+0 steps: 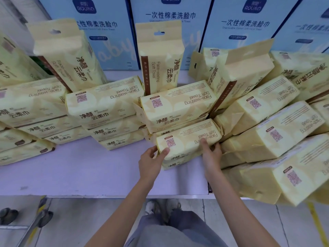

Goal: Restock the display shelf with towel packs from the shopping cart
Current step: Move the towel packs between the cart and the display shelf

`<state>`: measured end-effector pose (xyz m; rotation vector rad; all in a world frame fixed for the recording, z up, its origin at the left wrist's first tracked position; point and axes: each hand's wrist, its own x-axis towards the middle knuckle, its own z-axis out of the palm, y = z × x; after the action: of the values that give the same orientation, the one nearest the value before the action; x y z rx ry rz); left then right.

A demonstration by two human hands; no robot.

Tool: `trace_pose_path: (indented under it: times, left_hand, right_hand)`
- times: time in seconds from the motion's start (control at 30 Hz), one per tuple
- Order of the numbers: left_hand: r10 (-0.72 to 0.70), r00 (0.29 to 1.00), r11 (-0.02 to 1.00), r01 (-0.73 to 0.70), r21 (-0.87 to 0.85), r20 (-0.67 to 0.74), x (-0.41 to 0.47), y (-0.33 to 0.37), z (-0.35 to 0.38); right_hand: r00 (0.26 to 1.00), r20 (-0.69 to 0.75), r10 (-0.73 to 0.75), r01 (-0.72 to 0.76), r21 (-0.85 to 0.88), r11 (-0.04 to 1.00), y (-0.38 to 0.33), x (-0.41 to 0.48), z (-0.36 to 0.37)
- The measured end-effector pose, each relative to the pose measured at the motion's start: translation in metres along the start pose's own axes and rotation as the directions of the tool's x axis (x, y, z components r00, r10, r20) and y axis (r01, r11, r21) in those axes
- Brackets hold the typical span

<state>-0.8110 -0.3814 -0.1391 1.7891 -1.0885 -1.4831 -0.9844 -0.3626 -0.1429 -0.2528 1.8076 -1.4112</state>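
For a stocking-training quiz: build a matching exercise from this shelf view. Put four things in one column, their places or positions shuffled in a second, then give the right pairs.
Things
1. gripped pack
2. blue boxes
3. centre upright pack
4. dark wheels

Places
A. standing on end, hang tab up
B. on the floor, lower left
C. lined along the back of the shelf
D. lying flat atop another pack at the shelf front, left hand and right hand holding its ends

Pairs: 1-D, 2-C, 3-A, 4-B
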Motion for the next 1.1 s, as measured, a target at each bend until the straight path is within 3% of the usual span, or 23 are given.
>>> trace_pose_path:
  times: [0.2, 0.33, 0.43, 0.53, 0.73, 0.87, 1.1]
  left_hand:
    - [0.025, 0.999, 1.000, -0.025, 0.001, 0.045, -0.001, -0.002, -0.005]
    - [0.110, 0.993, 0.988, -0.114, 0.103, 0.040, -0.013, -0.003, -0.023]
    - [0.142, 0.988, 0.970, -0.150, 0.192, 0.057, -0.029, -0.015, -0.039]
    - [0.090, 0.987, 0.962, -0.121, 0.245, 0.132, -0.050, -0.034, -0.051]
    - [0.027, 0.999, 0.973, -0.037, 0.229, 0.045, -0.103, -0.080, -0.062]
    - [-0.003, 0.990, 0.982, 0.029, 0.184, -0.140, -0.148, -0.108, -0.054]
    - [-0.211, 0.888, 0.969, 0.134, -0.209, -0.409, -0.237, -0.143, -0.012]
  right_hand:
    - [0.995, 0.042, -0.092, 0.096, -0.104, 0.990, 0.005, -0.005, -0.005]
    - [0.984, 0.076, -0.160, 0.171, -0.166, 0.971, 0.004, -0.030, -0.012]
    - [0.963, 0.149, -0.223, 0.261, -0.332, 0.906, 0.021, -0.055, -0.022]
    - [0.938, 0.296, -0.180, 0.310, -0.480, 0.821, 0.039, -0.076, -0.035]
    - [0.726, 0.680, 0.099, 0.469, -0.596, 0.652, 0.056, -0.096, -0.056]
    - [0.589, 0.786, 0.189, 0.582, -0.575, 0.576, 0.057, -0.095, -0.072]
    - [0.391, 0.851, 0.350, 0.711, -0.521, 0.472, 0.071, -0.105, -0.095]
